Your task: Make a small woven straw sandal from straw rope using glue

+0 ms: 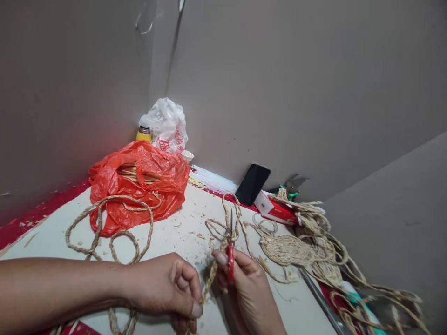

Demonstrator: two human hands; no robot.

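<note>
My left hand [167, 288] is closed on a braided straw rope [210, 278], its thumb and fingertips pinching the strand low in the view. Beside it my right hand [244, 284] grips small red-handled scissors [231, 260], blades pointing up and away from me. The rope runs up past the right thumb and fingertip, which seem to touch it. Beyond, it trails into loose loops on the white board. More loops of braided rope [151, 228] lie on the left, partly hidden behind my left forearm.
An orange-red plastic bag [167, 200] holding straw strips stands at the back left, before a white plastic bag [167, 121] and a yellow jar [143, 135]. A black phone [253, 184] leans on the wall. Coiled straw pieces [288, 251] lie right; straw scraps litter the white board [199, 204].
</note>
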